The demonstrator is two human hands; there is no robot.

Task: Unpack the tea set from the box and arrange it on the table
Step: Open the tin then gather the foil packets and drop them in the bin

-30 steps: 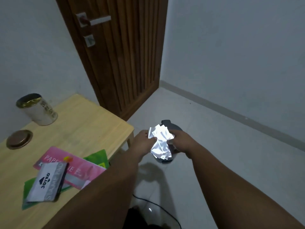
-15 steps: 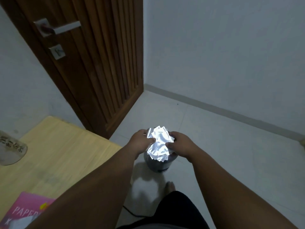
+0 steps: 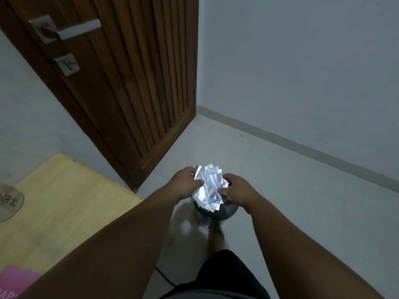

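The left hand (image 3: 186, 184) and right hand (image 3: 238, 192), fingers (image 3: 198, 182) curled, grip opposite sides of a shiny silver foil sachet bundle (image 3: 209, 190) above a round grey container (image 3: 227, 212) on the floor, beside the light wooden desk (image 3: 64, 201).

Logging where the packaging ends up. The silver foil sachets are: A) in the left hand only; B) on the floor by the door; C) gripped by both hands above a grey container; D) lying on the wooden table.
C: the left hand and right hand both grip the foil sachets over the grey container on the floor.
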